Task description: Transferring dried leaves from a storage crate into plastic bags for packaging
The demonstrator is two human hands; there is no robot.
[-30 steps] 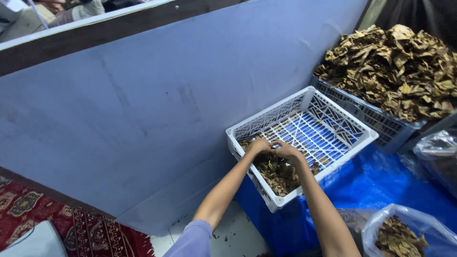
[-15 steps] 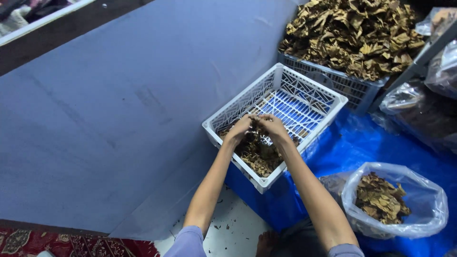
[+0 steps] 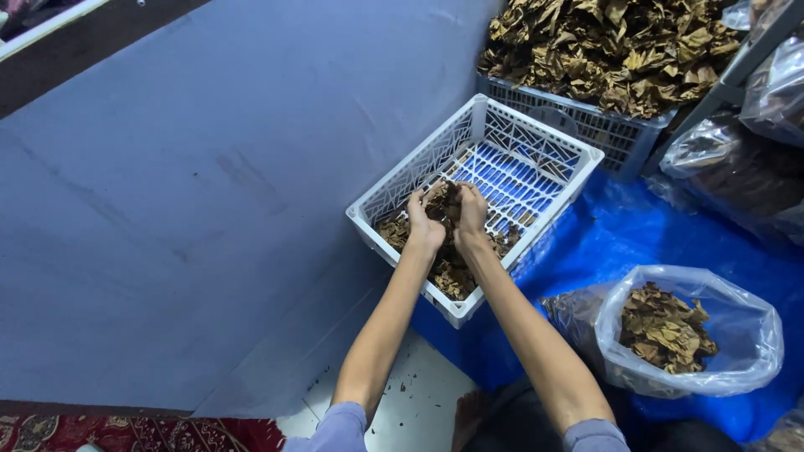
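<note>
Both hands meet over the white plastic crate (image 3: 536, 159), the landmark here. Left hand (image 3: 425, 224) and right hand (image 3: 469, 211) are cupped close together, fingers curled around a clump of dried brown leaves (image 3: 443, 201) lifted just above the crate floor. Hands partly closed, gripping the clump between them, thumbs up.

More loose dried leaves (image 3: 448, 272) lie in the near end of the crate, under and around the wrists. The far end of the crate is mostly bare lattice, blue showing through.

Crate sits tilted on a blue tarp (image 3: 636, 230), its left wall against a blue-grey panel (image 3: 193, 209). Behind the crate: a grey basket (image 3: 586, 125) heaped with big dried leaves (image 3: 611, 46). Right of and nearer than the crate: a clear plastic bag (image 3: 695, 335) on the tarp, open, with leaves inside. Far right of the crate: more filled clear bags (image 3: 745, 159). Below the crate, pale floor (image 3: 419, 393) with leaf crumbs; red patterned carpet (image 3: 142, 434) to the lower left.
</note>
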